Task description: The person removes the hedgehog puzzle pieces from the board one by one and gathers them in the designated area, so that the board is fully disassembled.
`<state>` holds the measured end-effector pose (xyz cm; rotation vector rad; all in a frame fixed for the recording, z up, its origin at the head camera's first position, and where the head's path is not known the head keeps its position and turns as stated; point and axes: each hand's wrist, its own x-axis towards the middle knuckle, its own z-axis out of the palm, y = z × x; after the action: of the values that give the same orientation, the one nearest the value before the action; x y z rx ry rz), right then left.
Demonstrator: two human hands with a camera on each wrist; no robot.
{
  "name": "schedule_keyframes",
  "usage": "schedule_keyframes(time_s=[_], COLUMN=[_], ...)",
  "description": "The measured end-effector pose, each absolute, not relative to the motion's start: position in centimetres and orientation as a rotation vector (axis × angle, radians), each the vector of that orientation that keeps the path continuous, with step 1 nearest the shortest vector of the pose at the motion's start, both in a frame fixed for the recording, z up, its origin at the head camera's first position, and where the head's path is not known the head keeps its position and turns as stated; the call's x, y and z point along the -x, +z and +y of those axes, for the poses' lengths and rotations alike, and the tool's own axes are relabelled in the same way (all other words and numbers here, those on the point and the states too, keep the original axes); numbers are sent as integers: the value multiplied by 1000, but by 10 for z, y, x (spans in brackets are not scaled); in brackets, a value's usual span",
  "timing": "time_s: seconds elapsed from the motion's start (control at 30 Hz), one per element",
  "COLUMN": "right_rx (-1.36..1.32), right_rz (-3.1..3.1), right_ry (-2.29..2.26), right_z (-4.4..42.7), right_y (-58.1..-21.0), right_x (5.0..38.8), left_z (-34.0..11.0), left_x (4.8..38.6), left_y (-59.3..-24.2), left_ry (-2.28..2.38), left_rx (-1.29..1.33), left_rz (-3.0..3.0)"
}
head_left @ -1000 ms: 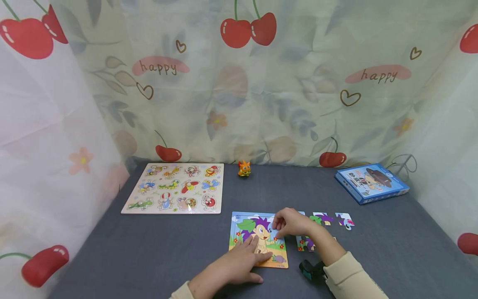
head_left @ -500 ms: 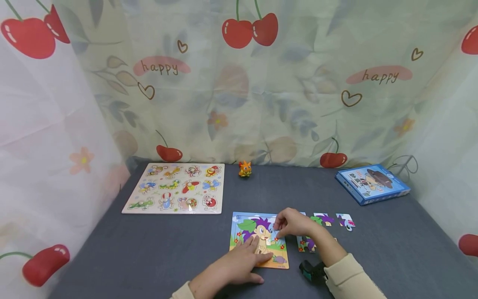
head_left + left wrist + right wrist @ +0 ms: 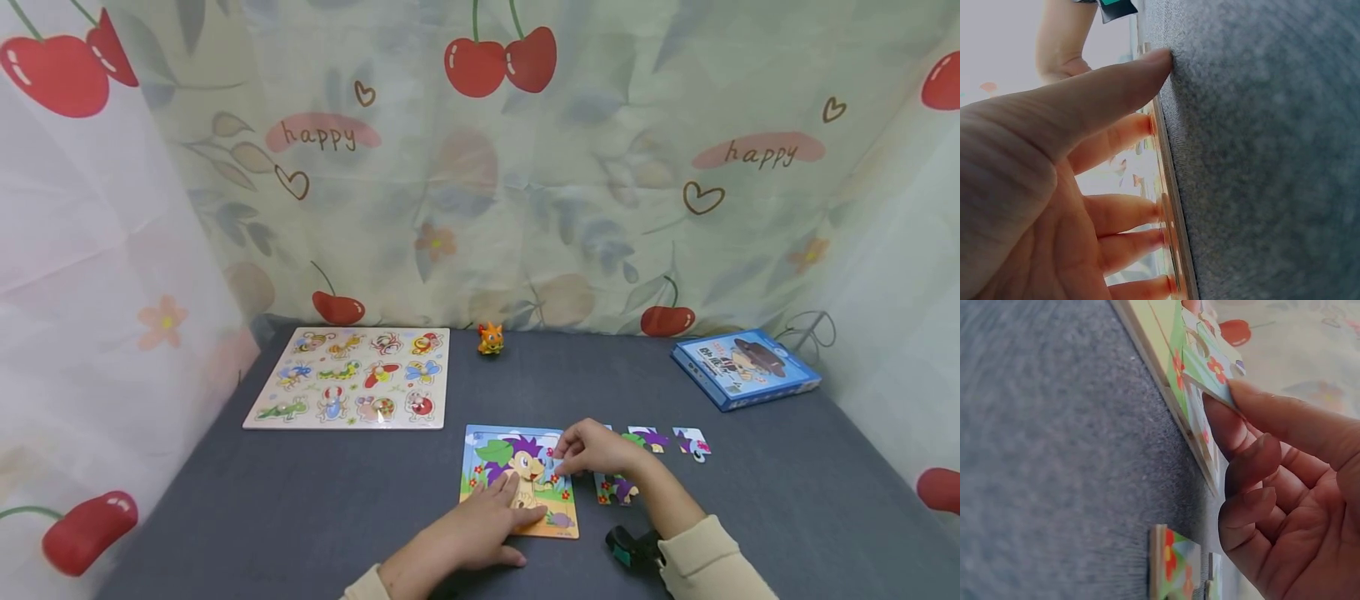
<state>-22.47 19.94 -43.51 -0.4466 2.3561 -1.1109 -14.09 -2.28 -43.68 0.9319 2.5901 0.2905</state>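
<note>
A hedgehog jigsaw puzzle (image 3: 480, 450) lies in its frame near the front of the table. My left hand (image 3: 483, 523) rests on it with fingers spread, and in the left wrist view the fingertips of that hand (image 3: 1041, 162) touch the board while the thumb reaches past its edge. At the puzzle's right edge, my right hand (image 3: 603, 452) pinches a puzzle piece (image 3: 1215, 370) with a red flower between thumb and index finger. The right wrist view shows this piece tilted up from the board. Its far side is partly hidden.
Loose puzzle pieces (image 3: 692, 443) lie right of the puzzle, some behind the right forearm. An insect peg board (image 3: 352, 379) lies back left. An orange toy figure (image 3: 491, 339) stands at the back, and a blue box (image 3: 746, 368) lies back right.
My right hand has shifted slightly to the right, showing a little more of the puzzle's right edge. My left hand stays in place on the puzzle.
</note>
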Motion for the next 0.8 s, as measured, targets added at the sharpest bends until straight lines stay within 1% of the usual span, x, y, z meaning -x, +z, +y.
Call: schedule_keyframes(time_s=[0.33,0.47,0.8], right_rx=[399,418,402], right_rz=[2285,2282,2308], right_ry=[-1233,-1260,-1300], right_z=[207,213,241], right_y=[-435,-437,-434], right_x=[223,223,214], left_z=[-21,-22,-21], left_x=[139,139,138], left_y=[-437,-436,-436], left_ry=[280,279,260], left_rx=[-930,-935,-950], left_rz=[2609,2613,2635])
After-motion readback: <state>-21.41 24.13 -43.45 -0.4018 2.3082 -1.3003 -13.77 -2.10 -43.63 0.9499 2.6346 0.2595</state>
